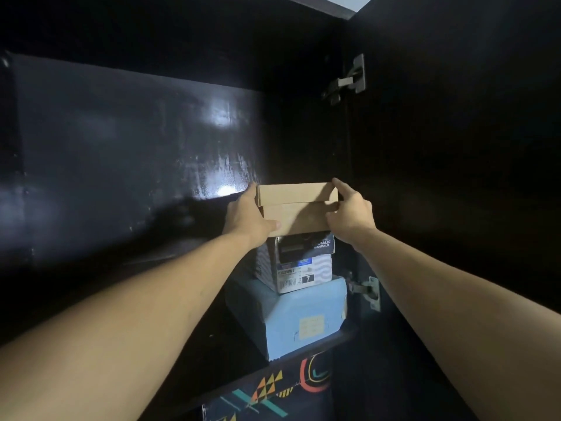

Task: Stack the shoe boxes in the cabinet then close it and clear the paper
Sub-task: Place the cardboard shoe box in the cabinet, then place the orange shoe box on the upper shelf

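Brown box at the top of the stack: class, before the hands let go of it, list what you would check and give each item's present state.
1. Both hands grip the brown box, left hand and right hand at its ends: ok.
2. Brown box fully seated on the printed box: cannot tell.
3. Printed box squared up with the blue box: not ok, it sits turned.
4. Headroom above the stack: ok.
5. Cabinet door clear to shut, hinge side open: cannot tell.

The middle shoe box (299, 262) shows "WALK" over "SANDALS" (the word's start is hidden). Its white label (296, 276) carries a "7".
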A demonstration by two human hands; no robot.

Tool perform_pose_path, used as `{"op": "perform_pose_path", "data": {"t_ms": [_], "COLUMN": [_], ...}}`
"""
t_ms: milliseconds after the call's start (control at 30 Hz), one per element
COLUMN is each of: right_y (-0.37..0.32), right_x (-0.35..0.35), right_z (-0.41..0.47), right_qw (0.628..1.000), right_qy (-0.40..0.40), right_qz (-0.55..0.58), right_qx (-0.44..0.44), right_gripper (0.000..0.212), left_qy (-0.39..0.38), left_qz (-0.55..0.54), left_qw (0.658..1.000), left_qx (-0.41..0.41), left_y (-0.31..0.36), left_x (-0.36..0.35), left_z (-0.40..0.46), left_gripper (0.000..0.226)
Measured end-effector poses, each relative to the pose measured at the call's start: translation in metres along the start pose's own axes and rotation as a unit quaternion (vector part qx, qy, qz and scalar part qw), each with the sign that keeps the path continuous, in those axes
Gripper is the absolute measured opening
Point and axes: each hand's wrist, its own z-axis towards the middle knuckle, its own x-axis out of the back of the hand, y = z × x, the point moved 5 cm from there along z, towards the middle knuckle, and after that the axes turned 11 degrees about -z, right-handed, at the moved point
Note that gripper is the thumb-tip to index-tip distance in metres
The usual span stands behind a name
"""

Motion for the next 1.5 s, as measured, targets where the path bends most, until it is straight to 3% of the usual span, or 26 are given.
{"op": "perform_pose_path", "data": {"t_ms": [167, 267, 333, 467, 633, 700, 800, 900, 1000, 1100, 1267, 1333, 1433, 1500], "right_y": [0.003, 0.003, 0.002, 0.008, 0.022, 0.025, 0.029, 0.042, 0.058, 0.084, 0.141, 0.170, 0.212, 0.240], "right_x": [-0.003, 0.001, 0.007, 0.025, 0.068, 0.093, 0.131, 0.182, 0.231, 0.284, 0.354, 0.373, 0.395, 0.406], "right_z": [-0.001, -0.006, -0.012, -0.037, -0.084, -0.111, -0.149, -0.206, -0.263, -0.331, -0.430, -0.458, -0.494, -0.514], "right_qw": [0.993, 0.983, 0.978, 0.977, 0.972, 0.964, 0.955, 0.945, 0.933, 0.915, 0.867, 0.848, 0.821, 0.811], "right_qy": [-0.084, -0.140, -0.148, -0.156, -0.161, -0.179, -0.212, -0.228, -0.219, -0.226, -0.248, -0.252, -0.259, -0.252], "right_qz": [-0.077, -0.115, -0.143, -0.145, -0.169, -0.196, -0.199, -0.208, -0.247, -0.267, -0.309, -0.321, -0.333, -0.335], "right_qx": [0.019, 0.031, 0.034, 0.016, -0.017, -0.032, -0.062, -0.105, -0.141, -0.202, -0.302, -0.339, -0.385, -0.409], "right_gripper": [0.088, 0.091, 0.088, 0.071, 0.061, 0.059, 0.054, 0.046, 0.038, 0.021, 0.041, 0.042, 0.041, 0.042], "left_qy": [-0.005, 0.007, 0.006, 0.005, 0.026, -0.007, -0.120, -0.299, -0.450, -0.555, -0.652, -0.666, -0.681, -0.689], "left_qz": [0.010, -0.001, -0.009, 0.010, 0.012, -0.006, -0.002, 0.013, 0.034, 0.074, 0.136, 0.128, 0.114, 0.104], "left_qw": [1.000, 1.000, 0.999, 0.998, 0.998, 0.998, 0.991, 0.952, 0.889, 0.828, 0.741, 0.727, 0.716, 0.711], "left_qx": [0.008, 0.022, 0.033, 0.060, 0.062, 0.054, 0.054, 0.060, 0.070, 0.027, -0.092, -0.106, -0.104, -0.101], "left_y": [-0.010, -0.016, -0.018, -0.014, 0.005, 0.017, 0.033, 0.060, 0.094, 0.122, 0.155, 0.159, 0.159, 0.157], "left_x": [-0.007, -0.008, -0.008, -0.006, -0.005, -0.013, -0.034, -0.058, -0.076, -0.100, -0.144, -0.162, -0.191, -0.207], "left_z": [0.003, 0.002, -0.003, -0.024, -0.074, -0.101, -0.132, -0.188, -0.258, -0.333, -0.441, -0.472, -0.507, -0.527], "left_gripper": [0.100, 0.071, 0.065, 0.089, 0.082, 0.073, 0.073, 0.074, 0.082, 0.087, 0.092, 0.091, 0.063, 0.067]}}
